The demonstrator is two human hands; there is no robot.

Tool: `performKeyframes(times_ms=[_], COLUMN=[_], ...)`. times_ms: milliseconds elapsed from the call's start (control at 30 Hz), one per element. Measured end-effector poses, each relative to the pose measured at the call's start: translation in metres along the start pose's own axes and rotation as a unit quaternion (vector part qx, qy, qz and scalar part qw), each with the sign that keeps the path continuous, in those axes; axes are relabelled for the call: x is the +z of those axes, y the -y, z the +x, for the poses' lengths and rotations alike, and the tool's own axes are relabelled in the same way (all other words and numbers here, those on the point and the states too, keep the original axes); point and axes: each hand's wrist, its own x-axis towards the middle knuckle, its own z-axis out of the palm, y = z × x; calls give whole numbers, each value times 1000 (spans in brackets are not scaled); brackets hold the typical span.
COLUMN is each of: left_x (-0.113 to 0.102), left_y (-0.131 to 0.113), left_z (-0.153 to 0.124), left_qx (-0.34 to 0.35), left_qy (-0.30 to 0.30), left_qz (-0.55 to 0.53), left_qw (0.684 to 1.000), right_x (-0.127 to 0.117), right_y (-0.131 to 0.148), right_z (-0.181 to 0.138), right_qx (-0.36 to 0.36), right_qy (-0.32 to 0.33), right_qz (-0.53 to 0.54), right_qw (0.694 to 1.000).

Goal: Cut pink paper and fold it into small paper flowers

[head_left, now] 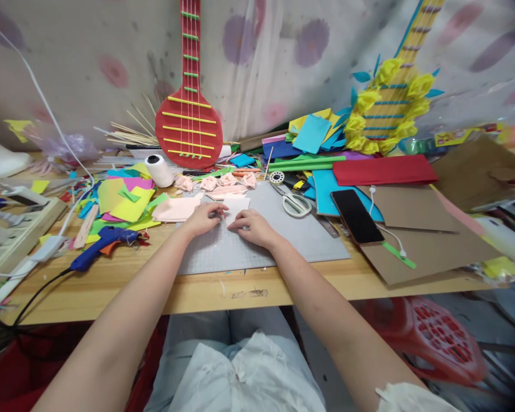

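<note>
My left hand (pixel 208 219) and my right hand (pixel 253 226) meet over the grey cutting mat (pixel 300 243), fingers bent and pinched. Between and just behind the fingertips is a piece of pale paper (pixel 239 202), which both hands seem to grip at its near edge; the fingers partly cover it. Left of it lies a stack of pale pink paper (pixel 175 209). Several small pink paper roses (pixel 228 179) sit in a row behind the hands. Scissors (pixel 295 204) with pale handles rest on the mat to the right.
A blue glue gun (pixel 98 246) lies at left near a power strip (pixel 21 234). A thread spool (pixel 158 170) stands before a red lute-shaped craft (pixel 189 123). To the right, a phone (pixel 356 216) lies on brown cardboard (pixel 438 252). A yellow-flowered craft (pixel 392 109) leans behind.
</note>
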Motion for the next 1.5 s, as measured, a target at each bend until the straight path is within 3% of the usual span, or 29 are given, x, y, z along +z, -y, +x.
performKeyframes(times_ms=[167,400,700,1267,1500], left_x=[3,8,14,14,17], left_y=[4,-1,-10,-13,-8], left_z=[2,4,0,1,-1], left_qx=[5,-22,-19,-11,-8], left_qy=[8,-18,-35,-24,-74], left_qz=[-13,49,103,108,185], left_qw=[1000,998,994,994,980], right_x=[-6,-13,-14,-15,-16], right_y=[4,12,14,14,16], right_z=[-1,-2,-3,-4,-4], right_qx=[-44,-70,-75,-66,-59], right_qy=[23,41,47,53,52], right_qz=[-59,-117,-120,-111,-110], right_qw=[997,990,989,990,991])
